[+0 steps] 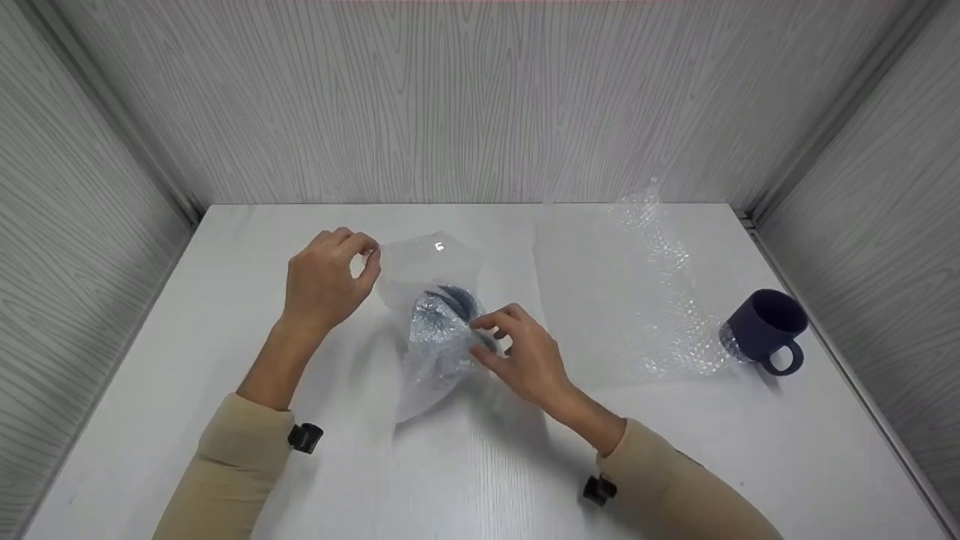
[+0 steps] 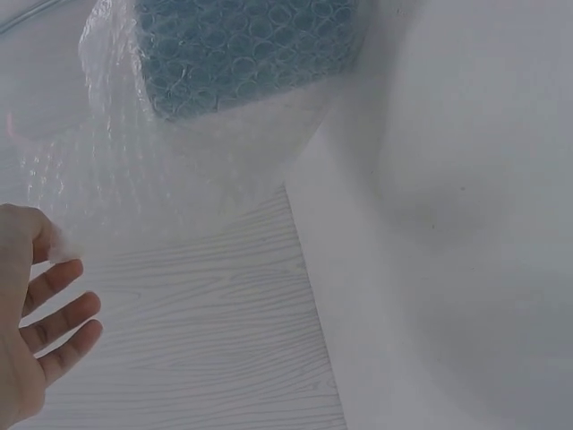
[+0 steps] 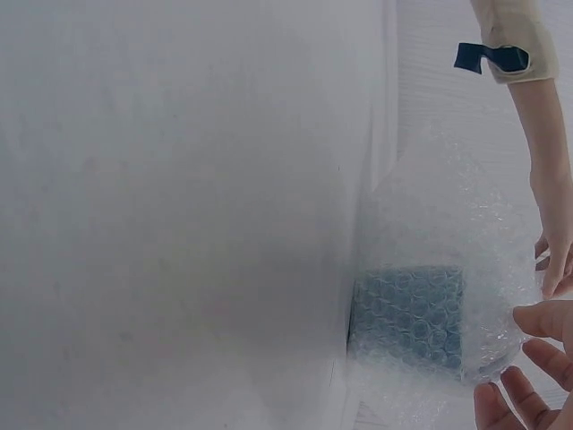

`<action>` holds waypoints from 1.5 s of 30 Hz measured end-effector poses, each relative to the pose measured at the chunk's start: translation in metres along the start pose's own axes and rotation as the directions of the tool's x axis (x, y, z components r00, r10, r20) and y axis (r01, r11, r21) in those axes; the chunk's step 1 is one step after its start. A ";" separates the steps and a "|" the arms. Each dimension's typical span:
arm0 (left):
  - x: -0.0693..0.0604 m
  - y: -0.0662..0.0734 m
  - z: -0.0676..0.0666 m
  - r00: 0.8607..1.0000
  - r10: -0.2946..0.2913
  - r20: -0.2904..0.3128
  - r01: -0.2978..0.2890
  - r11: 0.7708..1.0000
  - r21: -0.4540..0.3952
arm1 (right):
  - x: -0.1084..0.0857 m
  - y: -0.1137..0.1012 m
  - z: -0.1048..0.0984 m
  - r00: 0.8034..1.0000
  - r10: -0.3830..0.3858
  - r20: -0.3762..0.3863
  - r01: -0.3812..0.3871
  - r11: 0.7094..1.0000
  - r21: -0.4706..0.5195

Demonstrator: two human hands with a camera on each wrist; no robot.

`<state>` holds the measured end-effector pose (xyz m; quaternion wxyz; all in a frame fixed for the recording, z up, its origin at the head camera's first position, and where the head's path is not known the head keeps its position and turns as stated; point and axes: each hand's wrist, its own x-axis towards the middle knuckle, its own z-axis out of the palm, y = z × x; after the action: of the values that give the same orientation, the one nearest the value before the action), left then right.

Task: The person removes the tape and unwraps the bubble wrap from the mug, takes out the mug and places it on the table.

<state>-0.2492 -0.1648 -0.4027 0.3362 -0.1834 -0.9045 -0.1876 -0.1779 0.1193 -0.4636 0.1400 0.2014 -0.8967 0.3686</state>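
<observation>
A dark mug point(image 1: 454, 300), looking blue-grey through clear bubble wrap point(image 1: 431, 337), lies mid-table with its rim and part of its handle visible. My left hand point(image 1: 326, 274) pinches a far-left corner of this wrap between thumb and index finger, holding it off the table; in the left wrist view the other fingers point(image 2: 63, 318) are spread. On the mug's right side my right hand point(image 1: 525, 352) holds it at the handle, thumb and fingers curved about it. In the right wrist view the wrapped mug point(image 3: 412, 313) shows rows of bubbles beside the fingertips point(image 3: 533, 318).
At the right edge of the white table point(image 1: 345, 480) stands a dark blue mug point(image 1: 757, 326), its handle toward the front. A second sheet of bubble wrap point(image 1: 600, 300) lies flat left of it, one corner against the mug. Grey wood-grain panels point(image 1: 450, 105) enclose the back and sides.
</observation>
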 end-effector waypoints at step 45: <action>0.018 -0.038 0.025 0.956 -0.285 0.071 0.291 0.950 -0.114 | -0.003 -0.001 0.001 1.000 0.009 0.002 -0.009 1.000 0.007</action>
<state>-0.2920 -0.1822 -0.4162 0.2687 -0.0749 -0.9170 -0.2850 -0.1749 0.1188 -0.4655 0.1370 0.1983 -0.8963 0.3723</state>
